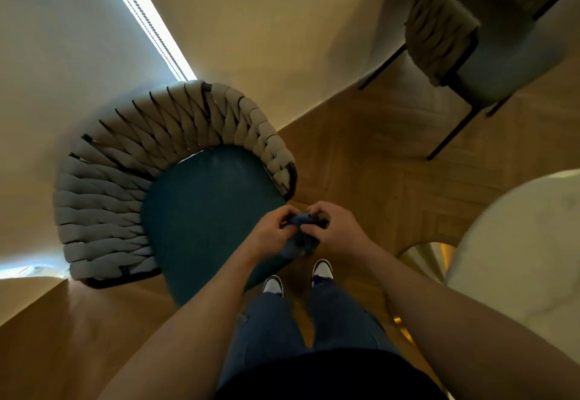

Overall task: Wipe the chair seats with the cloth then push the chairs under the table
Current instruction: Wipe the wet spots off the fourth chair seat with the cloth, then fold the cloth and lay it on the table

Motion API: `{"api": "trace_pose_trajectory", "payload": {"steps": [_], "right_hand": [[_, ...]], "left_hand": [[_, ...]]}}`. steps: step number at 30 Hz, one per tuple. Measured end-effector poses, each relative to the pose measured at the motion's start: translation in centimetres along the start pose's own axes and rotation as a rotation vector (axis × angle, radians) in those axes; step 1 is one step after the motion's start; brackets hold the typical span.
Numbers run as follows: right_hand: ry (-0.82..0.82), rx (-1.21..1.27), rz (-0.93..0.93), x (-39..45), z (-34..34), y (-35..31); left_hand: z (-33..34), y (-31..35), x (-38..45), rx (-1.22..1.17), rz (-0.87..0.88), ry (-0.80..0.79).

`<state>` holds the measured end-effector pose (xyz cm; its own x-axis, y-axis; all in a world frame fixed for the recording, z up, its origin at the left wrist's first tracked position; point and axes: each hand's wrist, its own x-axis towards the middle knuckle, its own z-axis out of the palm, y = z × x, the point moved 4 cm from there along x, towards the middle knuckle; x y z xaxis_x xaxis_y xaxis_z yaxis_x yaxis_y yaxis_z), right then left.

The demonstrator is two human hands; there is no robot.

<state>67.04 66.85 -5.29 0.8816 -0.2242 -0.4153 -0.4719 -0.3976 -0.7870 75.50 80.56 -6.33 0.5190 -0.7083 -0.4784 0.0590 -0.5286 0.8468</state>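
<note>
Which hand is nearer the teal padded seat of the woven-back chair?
Left. The left hand hovers over the teal padded seat's front corner, gripping the dark blue cloth; the right hand grips it past the seat's edge, above the floor.

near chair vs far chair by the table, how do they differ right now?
The near chair stands clear of the round table, its teal seat fully in view; the far chair is partly cut off by the frame edge. The near chair shows its woven back from inside, the far chair from outside. The hands hold the cloth over the near chair's seat edge, not the far chair's. Both have woven grey backs and dark frames.
</note>
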Motion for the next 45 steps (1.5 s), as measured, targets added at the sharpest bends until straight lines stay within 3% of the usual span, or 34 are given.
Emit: {"api": "trace_pose_trajectory", "payload": {"steps": [5,11,17,23,30,32,34,39,41,45], "right_hand": [[0.096,-0.032,-0.004,-4.5,-1.0,-1.3],[0.324,0.018,0.025,-10.1,-1.4,-2.1],[0.650,0.208,0.089,-17.3,-1.6,-1.5],[0.953,0.532,0.243,-25.4,-1.3,1.7],[1.235,0.731,0.379,-34.1,-0.3,5.5],[1.273,0.753,0.441,-36.1,0.0,7.1],[1.314,0.713,0.516,-38.2,0.3,8.8],[1.401,0.717,0.688,-43.0,1.4,13.5],[1.409,0.743,0.746,-44.5,1.9,15.5],[1.442,0.766,0.813,-46.9,1.8,18.7]], "left_hand": [[1.6,1.3,-1.5,0.107,0.086,-0.036],[4.0,1.7,-3.3,0.256,0.138,-0.245],[7.9,1.6,-4.9,0.379,0.161,-0.414],[11.5,1.4,-6.5,0.182,0.049,-0.524],[18.3,4.2,-9.3,-0.357,-0.250,-0.537],[20.8,5.2,-10.0,-0.384,-0.269,-0.503],[23.4,5.9,-10.0,-0.208,-0.179,-0.439],[30.5,8.9,-9.8,0.405,0.269,-0.352],[33.3,10.0,-10.0,0.527,0.375,-0.361],[38.0,10.8,-10.2,0.579,0.406,-0.412]]}}
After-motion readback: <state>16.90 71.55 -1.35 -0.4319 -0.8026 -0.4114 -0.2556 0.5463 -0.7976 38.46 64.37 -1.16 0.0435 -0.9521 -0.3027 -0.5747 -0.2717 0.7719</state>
